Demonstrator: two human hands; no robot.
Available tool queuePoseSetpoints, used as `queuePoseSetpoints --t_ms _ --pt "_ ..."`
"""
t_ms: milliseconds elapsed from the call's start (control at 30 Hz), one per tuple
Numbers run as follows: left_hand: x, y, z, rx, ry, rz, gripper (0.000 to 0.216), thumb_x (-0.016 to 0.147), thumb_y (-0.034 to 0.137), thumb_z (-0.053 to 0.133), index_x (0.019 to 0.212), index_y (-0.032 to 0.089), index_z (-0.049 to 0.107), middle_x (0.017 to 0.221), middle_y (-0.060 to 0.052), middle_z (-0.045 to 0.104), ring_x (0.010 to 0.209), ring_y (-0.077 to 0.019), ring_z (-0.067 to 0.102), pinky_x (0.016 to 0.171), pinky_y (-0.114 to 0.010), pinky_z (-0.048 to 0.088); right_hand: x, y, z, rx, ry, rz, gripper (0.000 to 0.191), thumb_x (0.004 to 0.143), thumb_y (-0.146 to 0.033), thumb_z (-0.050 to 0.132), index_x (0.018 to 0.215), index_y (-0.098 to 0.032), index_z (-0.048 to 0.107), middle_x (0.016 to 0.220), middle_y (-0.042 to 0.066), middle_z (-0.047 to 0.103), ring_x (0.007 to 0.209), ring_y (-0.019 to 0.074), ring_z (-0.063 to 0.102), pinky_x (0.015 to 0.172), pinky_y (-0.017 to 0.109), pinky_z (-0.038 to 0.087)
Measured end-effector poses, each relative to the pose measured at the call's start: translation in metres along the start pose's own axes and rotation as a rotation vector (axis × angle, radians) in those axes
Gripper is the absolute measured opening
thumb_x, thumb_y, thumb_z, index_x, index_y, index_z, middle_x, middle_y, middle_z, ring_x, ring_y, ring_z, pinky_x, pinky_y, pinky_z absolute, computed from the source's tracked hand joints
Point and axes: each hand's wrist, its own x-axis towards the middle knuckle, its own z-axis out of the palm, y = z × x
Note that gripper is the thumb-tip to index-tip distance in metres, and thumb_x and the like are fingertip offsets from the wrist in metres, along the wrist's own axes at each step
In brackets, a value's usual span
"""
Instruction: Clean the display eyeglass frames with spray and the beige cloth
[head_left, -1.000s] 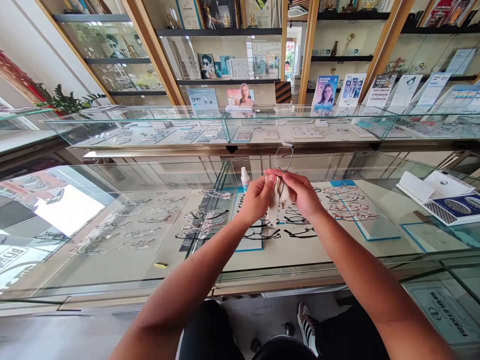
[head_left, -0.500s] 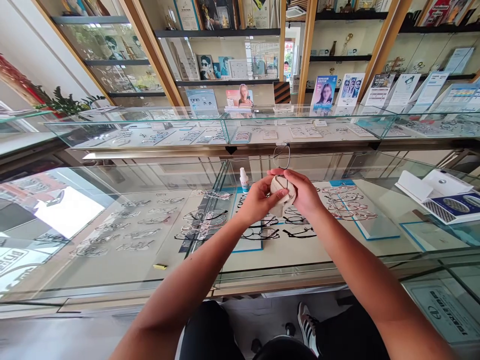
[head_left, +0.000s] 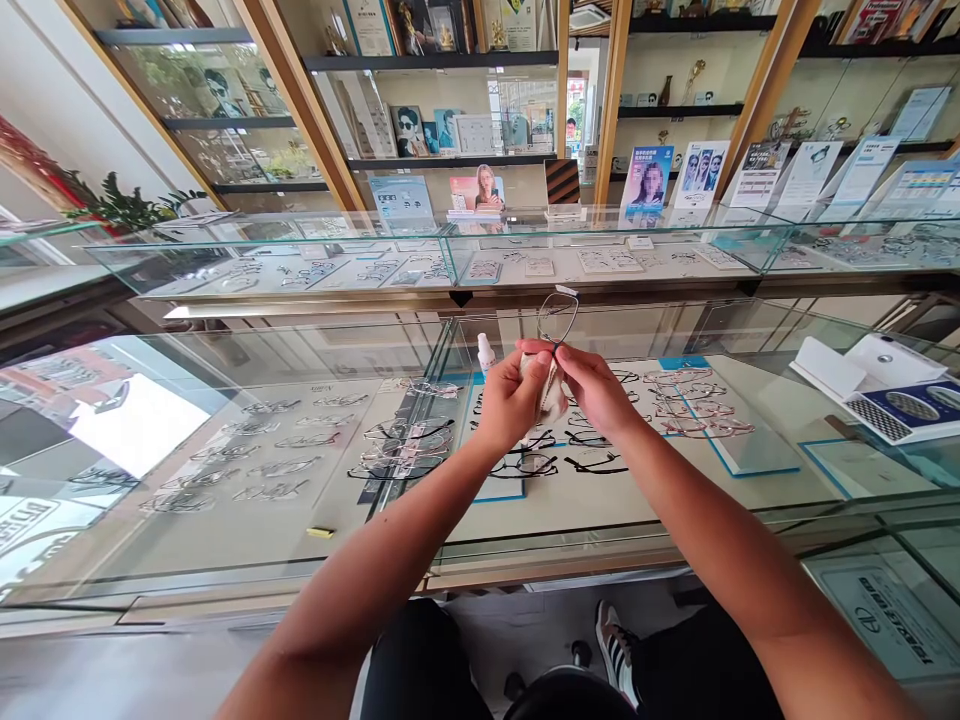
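Observation:
Both my hands meet above the glass display counter (head_left: 225,400). My left hand (head_left: 510,395) is closed on a pale cleaning cloth (head_left: 551,395), pressed round one lens of a thin metal pair of glasses (head_left: 557,318). My right hand (head_left: 596,385) pinches the same glasses near the bridge, fingers closed. The other lens sticks up free above my fingers. A small white spray bottle (head_left: 486,352) stands on the glass just left of my left hand.
Under the counter glass lie rows of spectacle frames (head_left: 405,440) on trays. A white and blue device (head_left: 892,395) sits on the counter at right. A second glass showcase (head_left: 450,250) and shelves with posters stand behind. My legs and a shoe (head_left: 615,650) show below.
The cloth was spread round the lens half a second ago; now it is bunched lower in my left hand, and the glasses have tilted slightly with the free lens leaning left.

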Motion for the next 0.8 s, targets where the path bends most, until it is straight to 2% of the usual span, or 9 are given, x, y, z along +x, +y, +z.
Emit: queuePoseSetpoints --t_ms 167,367,433,633,800 --pt "0.003 -0.003 -0.005 0.072 -0.025 0.019 0.072 0.097 0.090 0.066 0.075 0.021 0.061 0.062 0.001 0.056 0.057 -0.0129 0.046 0.057 -0.029 0.037 0.001 0.004 -0.003 0.062 0.026 0.017 0.037 0.095 -0.065 0.084 0.120 -0.039 0.093 0.138 0.000 0.087 0.148 0.0314 0.070 0.136 0.047 0.046" --pt "0.008 0.001 -0.009 0.067 -0.255 0.023 0.065 0.098 0.083 0.072 0.090 0.019 0.067 0.078 -0.002 0.064 0.071 -0.0150 0.053 0.068 -0.029 0.046 0.006 -0.001 -0.011 0.160 0.172 0.063 0.036 0.080 -0.062 0.096 0.101 -0.033 0.095 0.127 0.004 0.090 0.133 0.0348 0.078 0.120 0.049 0.058" --pt "0.009 0.001 -0.009 0.039 -0.276 -0.005 0.061 0.095 0.079 0.079 0.094 0.019 0.068 0.079 -0.001 0.065 0.070 -0.0145 0.053 0.067 -0.029 0.046 0.008 -0.003 -0.012 0.181 0.211 0.055 0.037 0.077 -0.061 0.098 0.099 -0.032 0.095 0.124 0.005 0.091 0.126 0.0343 0.080 0.113 0.050 0.061" --pt "0.011 -0.006 -0.011 0.002 -0.168 -0.022 0.058 0.084 0.069 0.095 0.099 0.019 0.071 0.090 -0.004 0.075 0.080 -0.0161 0.065 0.074 -0.028 0.051 0.012 0.000 -0.021 0.226 0.252 -0.014 0.032 0.079 -0.057 0.097 0.100 -0.033 0.092 0.123 0.003 0.090 0.123 0.0277 0.080 0.104 0.043 0.064" --pt "0.016 -0.008 -0.016 -0.030 -0.042 -0.004 0.056 0.084 0.067 0.096 0.096 0.021 0.068 0.085 -0.001 0.070 0.075 -0.0141 0.062 0.070 -0.027 0.049 0.021 -0.002 -0.052 0.198 0.377 -0.068 0.039 0.082 -0.061 0.091 0.109 -0.032 0.087 0.130 0.002 0.087 0.121 0.0228 0.079 0.094 0.036 0.063"
